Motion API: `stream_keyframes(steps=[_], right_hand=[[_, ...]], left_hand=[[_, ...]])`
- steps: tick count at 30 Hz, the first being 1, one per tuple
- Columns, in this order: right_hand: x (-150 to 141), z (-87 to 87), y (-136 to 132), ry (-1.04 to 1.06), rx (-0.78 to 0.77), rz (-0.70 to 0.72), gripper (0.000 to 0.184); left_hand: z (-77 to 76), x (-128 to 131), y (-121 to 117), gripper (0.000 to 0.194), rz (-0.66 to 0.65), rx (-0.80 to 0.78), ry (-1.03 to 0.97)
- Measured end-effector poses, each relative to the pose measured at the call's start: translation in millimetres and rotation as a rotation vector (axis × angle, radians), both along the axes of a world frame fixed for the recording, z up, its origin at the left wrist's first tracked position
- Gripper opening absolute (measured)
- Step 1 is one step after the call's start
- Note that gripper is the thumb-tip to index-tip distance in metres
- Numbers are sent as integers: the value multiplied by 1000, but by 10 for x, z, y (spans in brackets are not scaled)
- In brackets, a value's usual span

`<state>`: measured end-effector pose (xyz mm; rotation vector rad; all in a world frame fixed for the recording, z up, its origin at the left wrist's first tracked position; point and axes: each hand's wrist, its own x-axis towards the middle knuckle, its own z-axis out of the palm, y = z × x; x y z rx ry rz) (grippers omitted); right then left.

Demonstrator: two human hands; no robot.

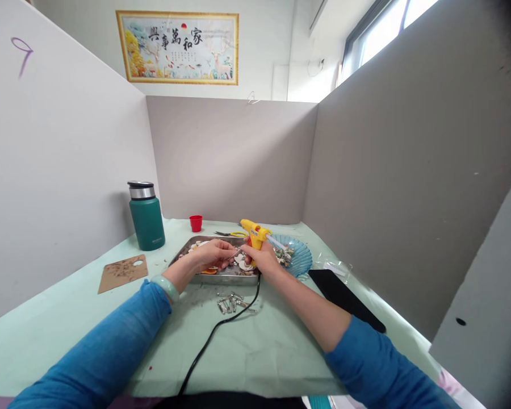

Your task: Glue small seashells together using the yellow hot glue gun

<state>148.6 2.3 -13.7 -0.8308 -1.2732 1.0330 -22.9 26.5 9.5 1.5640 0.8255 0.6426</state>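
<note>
My right hand [263,260] is closed around the handle of a yellow hot glue gun [251,229], with a pale glue stick poking out of its back end. Thumb and fingers of my left hand [216,254] are pinched together close to my right fingertips; whatever is between them is too small to make out. Both hands are above a metal tray [225,280] that holds white and orange small pieces. Several silver metal clips [232,303] lie in a loose pile in front of the tray. A black cord [213,331] runs from the glue gun toward the near table edge.
A blue ribbed plate [305,257] with small pieces stands right of the tray. Yellow-handled scissors [237,234] and a red cup [196,224] are behind it. At left are a green bottle [147,222] and brown card [121,274]; at right, a black flat item [344,298]. Partitions enclose the table.
</note>
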Motion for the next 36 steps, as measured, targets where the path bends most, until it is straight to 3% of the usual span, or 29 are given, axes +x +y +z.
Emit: stream_keyframes(steps=[6, 9, 11, 13, 15, 16, 19, 22, 28, 32, 36], right_hand=[[-3, -21, 13, 3, -16, -23, 30], [-25, -42, 21, 56, -9, -88, 31], [-40, -47, 23, 80, -12, -112, 31], [-50, -44, 20, 83, -18, -113, 30], [-54, -37, 13, 89, -17, -112, 29], [-53, -34, 10, 93, -16, -115, 29], [-50, -29, 5, 92, -17, -121, 27], [-49, -31, 10, 89, -21, -118, 27], [-41, -35, 12, 77, -15, -103, 26], [-38, -33, 11, 78, -18, -110, 27], [-44, -35, 12, 78, -17, -114, 27]], left_hand=[[-11, -14, 15, 35, 8, 60, 36], [-3, -38, 52, 33, 123, 193, 240], [20, -47, 63, 28, 279, 375, 465], [56, -37, 41, 28, 424, 655, 646], [92, 0, -14, 28, 433, 898, 741], [107, 28, -46, 24, 353, 929, 778], [123, 132, -119, 21, -11, 770, 912], [107, 239, -126, 29, -119, 747, 1015], [34, 365, -96, 23, 74, 795, 1132], [-21, 313, -12, 27, 242, 852, 1042], [33, 178, 56, 35, 220, 810, 931]])
